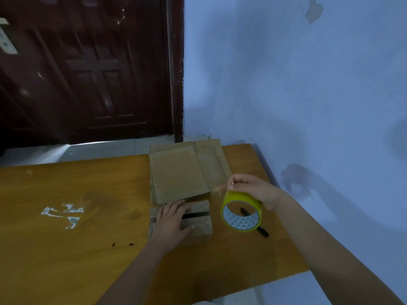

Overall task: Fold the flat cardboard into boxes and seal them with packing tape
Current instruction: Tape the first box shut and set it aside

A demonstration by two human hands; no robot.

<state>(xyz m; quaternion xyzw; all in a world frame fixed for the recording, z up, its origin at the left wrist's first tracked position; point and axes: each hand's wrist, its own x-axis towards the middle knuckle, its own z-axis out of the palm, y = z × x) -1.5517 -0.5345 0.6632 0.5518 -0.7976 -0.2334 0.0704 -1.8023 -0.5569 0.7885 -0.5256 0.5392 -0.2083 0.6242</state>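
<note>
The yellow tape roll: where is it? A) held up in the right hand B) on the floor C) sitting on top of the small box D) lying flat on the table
A: the right hand holds the tape roll above the table, beside the small box.

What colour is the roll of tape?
Yellow-green tape roll, with a white patterned inside, seen in the head view.

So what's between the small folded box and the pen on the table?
In the head view, only bare table lies between the box and the pen; the tape roll, held in the right hand, hangs above that gap.
</note>
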